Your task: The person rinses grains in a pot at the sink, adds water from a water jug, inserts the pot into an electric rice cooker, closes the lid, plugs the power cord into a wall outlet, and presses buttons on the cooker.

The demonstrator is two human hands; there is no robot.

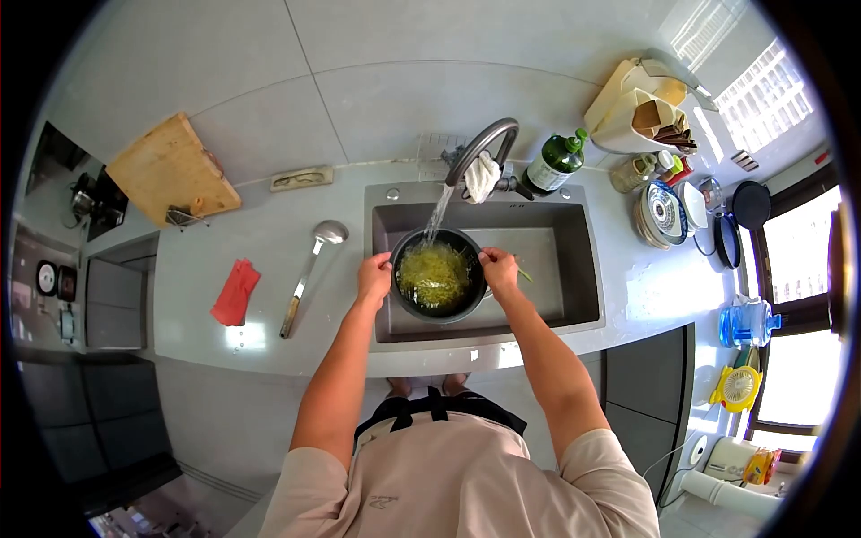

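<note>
A dark round pot (465,305) is held in the left part of the sink (560,269), under the running tap (491,134). Water pours in at its far side onto yellow-green contents (434,276), too blurred to name. My left hand (375,276) pinches the pot's left rim, fingers closed. On the opposite side, my right hand (499,269) is closed on the right rim. A thin green strip (525,275) shows just beyond my right fingers. Whether the pot's base touches the sink floor is hidden.
Left of the sink lie a ladle (309,269) and a red cloth (236,292). A wooden cutting board (173,170) leans at the back left. Behind the sink stands a green pump bottle (555,164). Stacked plates (662,215) and jars occupy the right counter. A white cloth (482,176) hangs on the tap.
</note>
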